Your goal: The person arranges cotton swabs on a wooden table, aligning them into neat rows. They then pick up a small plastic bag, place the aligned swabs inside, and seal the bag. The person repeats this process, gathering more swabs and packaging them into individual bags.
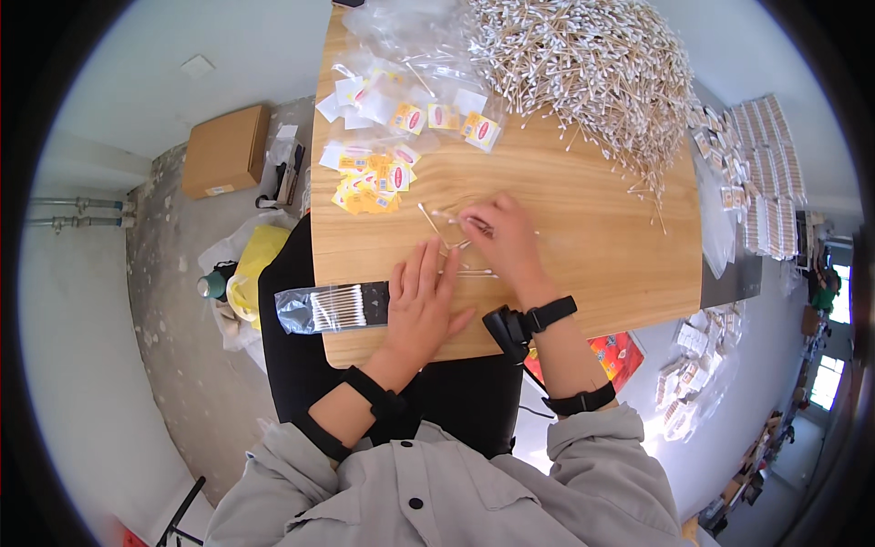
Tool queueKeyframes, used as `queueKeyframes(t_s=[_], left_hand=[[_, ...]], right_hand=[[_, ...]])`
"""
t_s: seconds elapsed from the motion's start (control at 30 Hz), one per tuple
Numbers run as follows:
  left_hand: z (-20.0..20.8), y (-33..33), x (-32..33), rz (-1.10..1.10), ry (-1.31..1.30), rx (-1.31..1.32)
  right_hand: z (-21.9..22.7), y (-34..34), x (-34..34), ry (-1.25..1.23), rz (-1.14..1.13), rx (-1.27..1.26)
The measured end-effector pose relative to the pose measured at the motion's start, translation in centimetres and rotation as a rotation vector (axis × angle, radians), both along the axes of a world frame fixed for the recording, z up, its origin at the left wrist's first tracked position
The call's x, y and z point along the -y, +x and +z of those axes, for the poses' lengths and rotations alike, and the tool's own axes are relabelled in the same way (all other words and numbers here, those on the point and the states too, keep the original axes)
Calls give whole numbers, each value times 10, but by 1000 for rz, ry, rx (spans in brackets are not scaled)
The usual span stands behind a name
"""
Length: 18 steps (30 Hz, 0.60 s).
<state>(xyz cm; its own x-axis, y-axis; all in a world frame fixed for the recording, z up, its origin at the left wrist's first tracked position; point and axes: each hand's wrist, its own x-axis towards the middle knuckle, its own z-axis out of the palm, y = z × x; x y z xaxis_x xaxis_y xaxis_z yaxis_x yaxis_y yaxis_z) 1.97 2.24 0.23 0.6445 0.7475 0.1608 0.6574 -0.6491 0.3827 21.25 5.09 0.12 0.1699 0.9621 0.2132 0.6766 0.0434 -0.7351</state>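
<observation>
My left hand (416,305) lies flat near the table's front edge, fingers stretched out and holding nothing. Its palm side covers the right end of a dark strip, on whose left part a row of cotton swabs (337,308) lies beside clear plastic film (292,311). Just beyond, my right hand (507,239) is closed in a pinch with the tips of cotton swabs (447,216) showing at its fingers, slightly blurred. A loose cotton swab (428,223) slants between the hands, and another swab (476,273) lies flat below the right hand.
A large heap of cotton swabs (583,64) covers the far right of the wooden table (583,237). Printed yellow-and-white cards (369,182) and clear plastic bags (401,55) lie far left. Packed bundles (770,173) stand to the right; a cardboard box (226,151) sits on the floor.
</observation>
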Motion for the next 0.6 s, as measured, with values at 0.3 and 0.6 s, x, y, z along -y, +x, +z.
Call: queueKeyframes(t_s=[0.3, 0.6], left_hand=[[8, -8, -37, -7, -67, -17], [9, -7, -20, -4, -20, -32]], right_hand=[[14, 38, 44, -10, 1, -24], [-12, 26, 37, 20, -279, 22]])
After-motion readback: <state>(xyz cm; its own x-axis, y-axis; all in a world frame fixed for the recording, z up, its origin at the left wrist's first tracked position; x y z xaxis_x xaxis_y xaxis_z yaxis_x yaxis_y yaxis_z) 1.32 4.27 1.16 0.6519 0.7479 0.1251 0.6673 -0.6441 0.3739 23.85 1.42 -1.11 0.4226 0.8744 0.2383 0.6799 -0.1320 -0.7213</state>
